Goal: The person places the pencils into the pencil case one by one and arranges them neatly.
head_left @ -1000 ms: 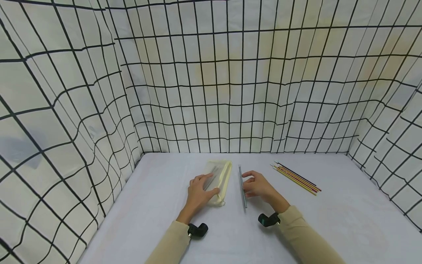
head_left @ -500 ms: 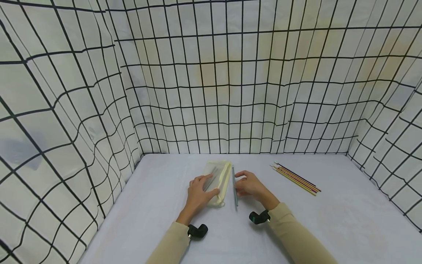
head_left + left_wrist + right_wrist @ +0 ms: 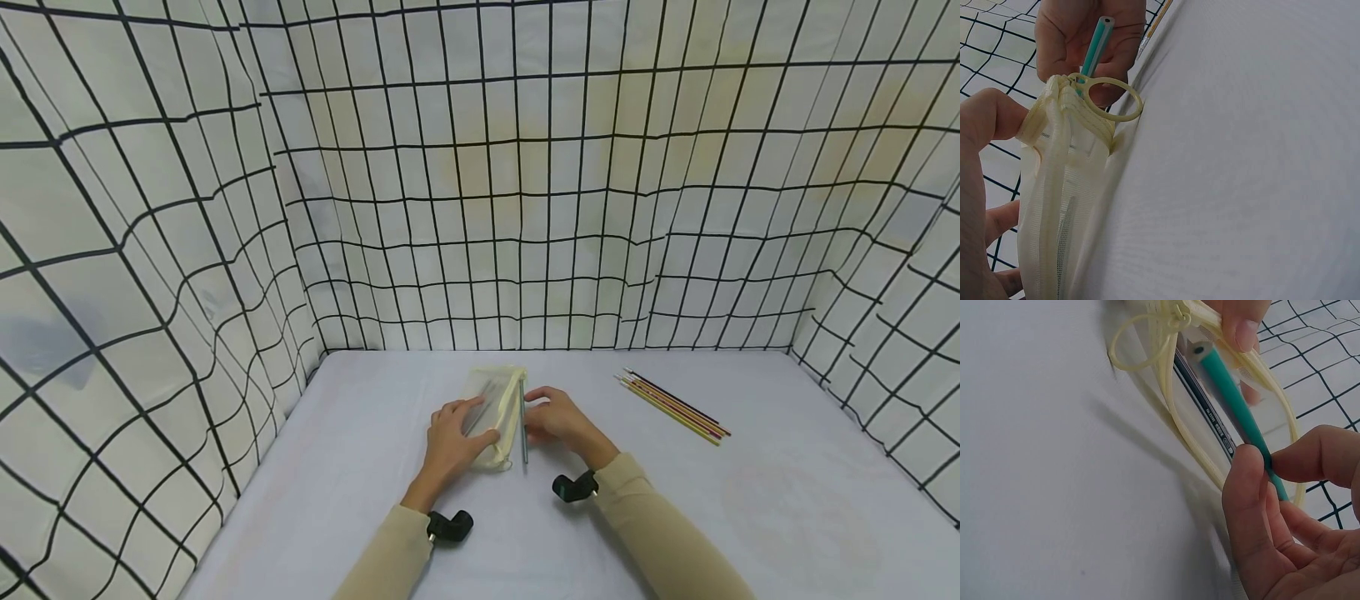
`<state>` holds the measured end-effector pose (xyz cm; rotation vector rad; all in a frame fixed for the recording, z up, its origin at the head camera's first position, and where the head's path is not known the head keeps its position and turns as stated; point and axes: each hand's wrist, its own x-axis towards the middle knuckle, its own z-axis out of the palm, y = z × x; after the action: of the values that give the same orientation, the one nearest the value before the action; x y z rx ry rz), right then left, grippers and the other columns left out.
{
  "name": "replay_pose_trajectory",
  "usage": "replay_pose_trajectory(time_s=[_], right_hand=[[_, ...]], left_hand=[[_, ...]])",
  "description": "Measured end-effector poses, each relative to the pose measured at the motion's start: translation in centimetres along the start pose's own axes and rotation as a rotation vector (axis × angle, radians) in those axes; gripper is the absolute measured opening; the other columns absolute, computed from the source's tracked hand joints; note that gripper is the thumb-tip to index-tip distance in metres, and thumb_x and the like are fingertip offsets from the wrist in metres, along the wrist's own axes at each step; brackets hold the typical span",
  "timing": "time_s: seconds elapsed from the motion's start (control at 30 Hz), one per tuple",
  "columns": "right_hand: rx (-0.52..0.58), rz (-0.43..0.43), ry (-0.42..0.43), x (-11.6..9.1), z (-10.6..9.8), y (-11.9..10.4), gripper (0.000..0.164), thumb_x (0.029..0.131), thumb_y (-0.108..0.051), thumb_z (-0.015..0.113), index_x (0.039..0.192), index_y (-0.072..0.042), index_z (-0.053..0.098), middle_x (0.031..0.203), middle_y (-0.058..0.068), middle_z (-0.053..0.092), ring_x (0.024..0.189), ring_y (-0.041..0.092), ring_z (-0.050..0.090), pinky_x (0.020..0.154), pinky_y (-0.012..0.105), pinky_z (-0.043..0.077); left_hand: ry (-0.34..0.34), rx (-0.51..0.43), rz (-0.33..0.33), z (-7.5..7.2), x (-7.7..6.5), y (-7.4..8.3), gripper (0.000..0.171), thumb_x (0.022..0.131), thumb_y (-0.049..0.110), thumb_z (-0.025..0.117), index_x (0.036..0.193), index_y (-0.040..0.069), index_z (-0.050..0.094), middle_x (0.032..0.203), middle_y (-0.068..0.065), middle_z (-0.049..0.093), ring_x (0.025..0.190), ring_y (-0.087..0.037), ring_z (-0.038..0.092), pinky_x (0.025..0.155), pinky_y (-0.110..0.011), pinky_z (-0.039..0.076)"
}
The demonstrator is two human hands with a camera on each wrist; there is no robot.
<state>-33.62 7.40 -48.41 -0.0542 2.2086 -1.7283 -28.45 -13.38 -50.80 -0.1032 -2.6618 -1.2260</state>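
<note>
You look partway through loading the pale-yellow zippered mesh pouch (image 3: 1085, 181), which lies on the white tabletop (image 3: 787, 508) with its mouth unzipped. At least 1 dark printed pencil (image 3: 1204, 403) is already inside. Your left hand (image 3: 452, 437) has its fingers pinching the pouch's rim; your right hand (image 3: 558, 421) has its fingers grasping the teal-and-grey pencil (image 3: 1229, 390) at that mouth, though you can't tell whether any of it is past the rim. Seating it and closing the zip probably remain. The slim yellow, red and black sticks (image 3: 675, 406) lie outside, well apart to the right; whether they belong inside is unclear.
</note>
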Motion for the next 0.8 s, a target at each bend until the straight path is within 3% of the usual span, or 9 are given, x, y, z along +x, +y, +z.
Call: replay_pose_trajectory(time_s=[0.4,0.8], right_hand=[[0.07,-0.019,-0.03,1.1,0.8,0.0,0.045,0.09,-0.001,0.066,0.134,0.002,0.053,0.108,0.016,0.07,0.08,0.016,0.068,0.066,0.027,0.058],[0.038,-0.005,-0.038,1.6,1.5,-0.6,0.049,0.088,0.002,0.065,0.136,0.0,0.053,0.103,0.013,0.067,0.079,0.017,0.067,0.067,0.028,0.058]], left_hand=[[-0.004,0.0,-0.007,0.0,0.1,0.0,0.069,0.079,0.044,0.075,0.143,0.024,0.061,0.146,-0.014,0.053,0.135,-0.036,0.042,0.108,-0.061,0.035],[0.001,0.002,-0.007,0.0,0.0,0.1,0.069,0.079,0.044,0.075,0.143,0.024,0.061,0.146,-0.014,0.053,0.135,-0.035,0.041,0.107,-0.061,0.035]])
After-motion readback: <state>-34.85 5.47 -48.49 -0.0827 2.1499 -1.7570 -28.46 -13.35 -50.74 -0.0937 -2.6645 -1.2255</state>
